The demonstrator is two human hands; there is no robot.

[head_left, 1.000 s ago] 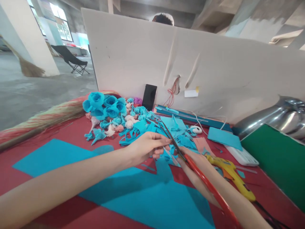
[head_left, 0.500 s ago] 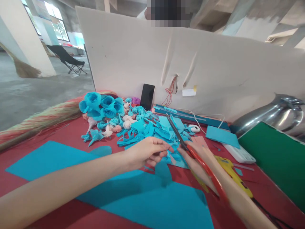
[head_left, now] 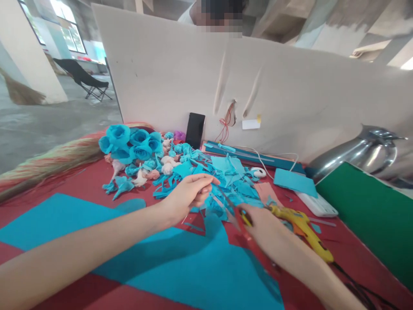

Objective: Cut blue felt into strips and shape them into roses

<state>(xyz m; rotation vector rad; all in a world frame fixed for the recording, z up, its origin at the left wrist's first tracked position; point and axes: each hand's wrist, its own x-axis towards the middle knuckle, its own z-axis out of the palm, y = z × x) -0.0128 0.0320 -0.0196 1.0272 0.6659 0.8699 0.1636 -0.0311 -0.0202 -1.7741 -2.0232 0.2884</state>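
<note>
Paper flowers (head_left: 140,151) lie beyond and left of my left hand (head_left: 190,193), its thumb and fingers drawn together in a pinch, whether on anything I cannot tell. Just to its right, red-handled scissors (head_left: 248,237), gripped in my right hand (head_left: 264,228), slant lengthwise from lower right up toward those pinched fingertips, the right hand nearer the glue gun (head_left: 300,224).
</note>
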